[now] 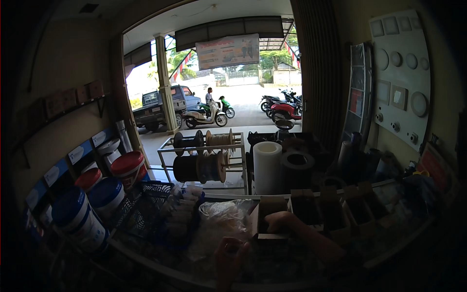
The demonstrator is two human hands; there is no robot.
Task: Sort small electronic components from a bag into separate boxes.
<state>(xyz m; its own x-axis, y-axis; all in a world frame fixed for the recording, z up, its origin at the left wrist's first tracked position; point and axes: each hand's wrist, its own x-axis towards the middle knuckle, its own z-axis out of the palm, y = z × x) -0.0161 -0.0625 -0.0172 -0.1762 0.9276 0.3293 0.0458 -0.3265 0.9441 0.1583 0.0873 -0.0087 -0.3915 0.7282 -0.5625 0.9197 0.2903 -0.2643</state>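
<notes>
My right hand (pixel 279 221) reaches into an open cardboard box (pixel 271 236) on the glass-topped counter. The box walls and the dim light hide its fingertips, so any grip there is unclear. Nearer to me, my left hand (pixel 230 252) is raised with thumb and fingers curled towards each other. Whether something small sits between them is too dark to make out. Clear plastic bags (pixel 224 213) lie in a crumpled heap just beyond the left hand. Right of the box stand several more open cardboard boxes (pixel 304 206) with dark contents.
A blue plastic basket (pixel 146 197) and a tray of bagged items (pixel 182 215) occupy the counter's left side. Lidded buckets (pixel 80 219) stand further left. Beyond the counter are a rack of cable spools (pixel 211 166) and a white plastic roll (pixel 267 168).
</notes>
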